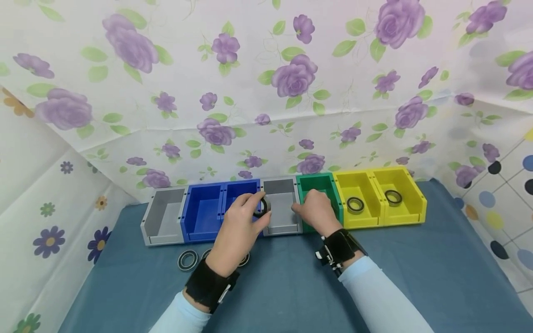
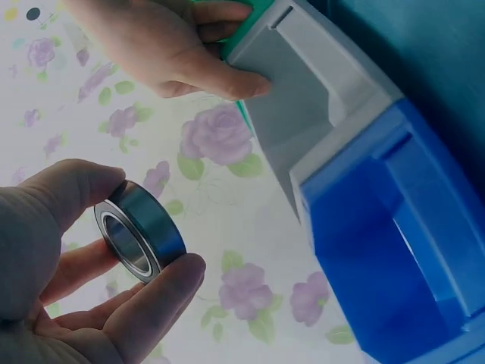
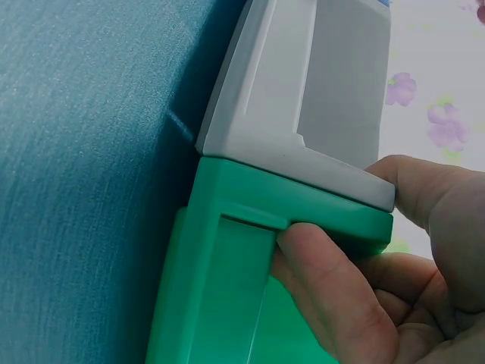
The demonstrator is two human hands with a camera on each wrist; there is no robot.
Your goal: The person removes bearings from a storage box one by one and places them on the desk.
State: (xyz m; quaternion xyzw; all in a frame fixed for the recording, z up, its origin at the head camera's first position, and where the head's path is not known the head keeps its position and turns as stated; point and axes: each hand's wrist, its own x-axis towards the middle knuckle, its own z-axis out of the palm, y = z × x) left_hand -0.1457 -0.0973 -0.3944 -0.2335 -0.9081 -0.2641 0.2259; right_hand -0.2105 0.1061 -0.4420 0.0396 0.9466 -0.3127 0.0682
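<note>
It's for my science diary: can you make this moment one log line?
Left hand: pinches bearing | right hand: grips adjoining green bin and gray bin walls | yellow bins: one bearing each

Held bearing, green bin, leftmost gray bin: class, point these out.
Held bearing [image 2: 154, 218], left wrist view, outer side.
Green bin [image 1: 321, 183], head view, inner back wall.
Leftmost gray bin [image 1: 172, 217], head view, inner floor.

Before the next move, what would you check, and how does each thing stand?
1. Held ring pinched by left grip: ok.
2. Held ring inside a bin: not ok, it is in the air.
3. Right grip on bin walls: ok, it straddles where middle grey bin and green bin meet.
4. One ring in left yellow bin, another in right yellow bin: ok.
5. Number of table rings: cannot tell, left wrist covers part.
</note>
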